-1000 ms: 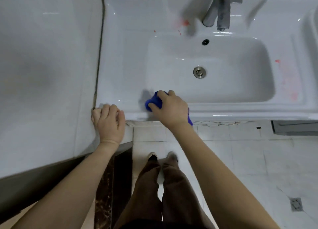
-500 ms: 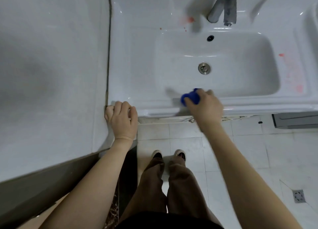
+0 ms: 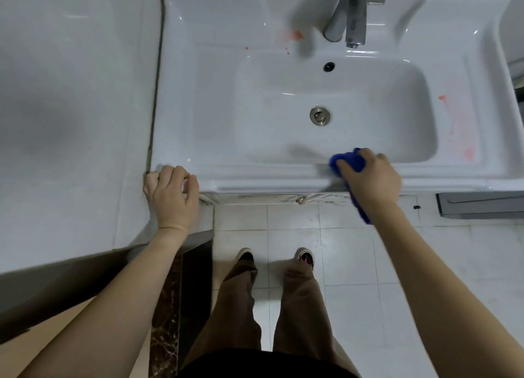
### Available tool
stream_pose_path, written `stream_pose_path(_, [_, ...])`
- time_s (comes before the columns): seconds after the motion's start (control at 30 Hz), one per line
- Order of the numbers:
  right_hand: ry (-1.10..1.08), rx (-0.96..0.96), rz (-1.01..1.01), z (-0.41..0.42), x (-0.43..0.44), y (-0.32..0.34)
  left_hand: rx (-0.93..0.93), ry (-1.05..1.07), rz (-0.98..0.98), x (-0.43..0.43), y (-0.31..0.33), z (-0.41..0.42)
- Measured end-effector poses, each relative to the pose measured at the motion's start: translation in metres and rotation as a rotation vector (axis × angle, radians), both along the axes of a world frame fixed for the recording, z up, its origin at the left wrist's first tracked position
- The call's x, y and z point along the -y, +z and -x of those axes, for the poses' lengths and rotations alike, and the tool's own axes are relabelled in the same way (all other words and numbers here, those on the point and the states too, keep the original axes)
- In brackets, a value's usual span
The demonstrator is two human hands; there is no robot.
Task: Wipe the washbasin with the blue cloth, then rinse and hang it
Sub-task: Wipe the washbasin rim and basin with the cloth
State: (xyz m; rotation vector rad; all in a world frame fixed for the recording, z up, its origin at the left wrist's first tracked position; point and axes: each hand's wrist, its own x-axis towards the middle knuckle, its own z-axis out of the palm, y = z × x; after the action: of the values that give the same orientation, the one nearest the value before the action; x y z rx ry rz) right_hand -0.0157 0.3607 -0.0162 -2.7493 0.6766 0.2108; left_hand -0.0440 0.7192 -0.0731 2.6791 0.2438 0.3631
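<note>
Looking down through the head view, your right hand (image 3: 371, 176) has its fingers curled tight round the bunched blue cloth (image 3: 347, 160) and presses it onto the front rim of the washbasin (image 3: 255, 176), right of centre, at the bowl's near edge. A tail of the cloth hangs below your wrist, past the rim. Your left hand (image 3: 173, 190) is at the front left corner of the rim, fingers bent over the edge and holding it, just beside the white wall (image 3: 71, 94). Red stains (image 3: 467, 153) mark the right ledge, with more red spots (image 3: 296, 35) on the back ledge left of the faucet (image 3: 351, 17). The drain (image 3: 320, 116) sits mid-bowl, with the overflow hole (image 3: 329, 66) behind it. Below, brown trousers (image 3: 300, 306) and dark shoes (image 3: 246, 255) stand on white floor tiles (image 3: 425, 264).
</note>
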Motion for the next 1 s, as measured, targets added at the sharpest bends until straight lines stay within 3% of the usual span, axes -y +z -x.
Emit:
stream_pose_path(0.17, [0.050, 0.055, 0.017, 0.003, -0.008, -0.006, -0.068, 0.013, -0.016, 0.010, 0.012, 0.003])
stream_pose_path(0.37, [0.393, 0.014, -0.118, -0.004, -0.080, -0.003, -0.201, -0.203, -0.108, 0.096, 0.021, -0.001])
stream_pose_path(0.5, [0.353, -0.008, -0.150, -0.004, 0.000, -0.002, -0.174, -0.099, 0.001, 0.119, 0.018, -0.006])
stream_pose_path(0.63, [0.172, -0.029, -0.036, -0.003, 0.119, 0.004, -0.156, -0.076, 0.018, 0.119, 0.015, -0.008])
stream_pose_path(0.73, [0.044, -0.054, 0.010, -0.003, 0.162, 0.007, -0.176, -0.033, -0.008, 0.124, 0.014, -0.008])
stream_pose_path(0.83, [0.102, -0.012, 0.015, -0.002, 0.118, -0.002, -0.202, -0.020, -0.008, 0.126, 0.016, -0.009])
stream_pose_path(1.0, [0.435, -0.012, -0.115, -0.008, -0.025, -0.003, -0.222, -0.067, 0.010, 0.120, 0.015, -0.008])
